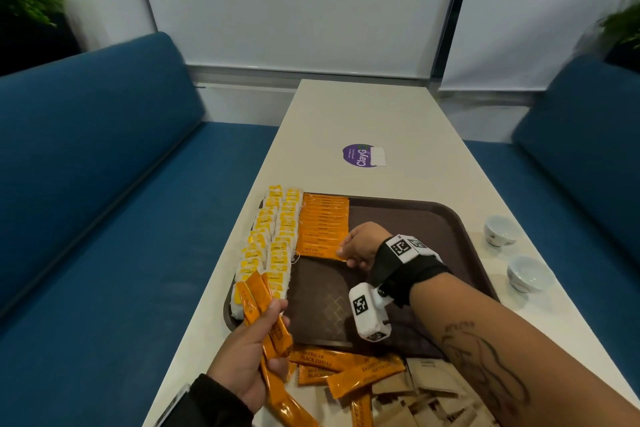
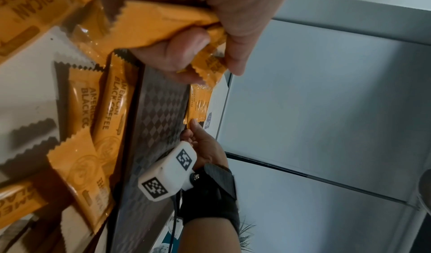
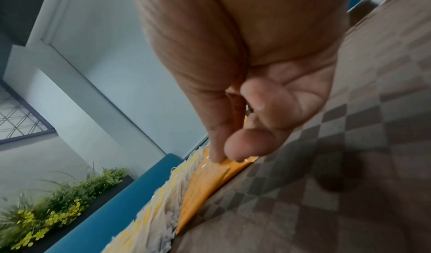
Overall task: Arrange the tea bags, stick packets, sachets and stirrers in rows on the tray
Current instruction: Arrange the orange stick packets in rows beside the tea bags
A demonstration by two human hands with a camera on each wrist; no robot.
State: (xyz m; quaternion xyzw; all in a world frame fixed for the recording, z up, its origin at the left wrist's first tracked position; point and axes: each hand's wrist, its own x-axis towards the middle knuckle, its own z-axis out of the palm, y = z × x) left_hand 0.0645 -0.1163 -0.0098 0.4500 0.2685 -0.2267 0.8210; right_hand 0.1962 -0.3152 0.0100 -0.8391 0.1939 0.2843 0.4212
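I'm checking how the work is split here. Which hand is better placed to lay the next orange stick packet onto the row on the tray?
Right. The right hand already touches the orange row's near end on the tray, while the left hand grips spare sticks to feed it.

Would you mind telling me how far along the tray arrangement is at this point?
Done: two rows of tea bags along the tray edge. In hand: the right hand sets an orange stick at the near end of the stick row; the left hand holds more sticks. Left: loose orange sticks and brown sachets lie off the tray.
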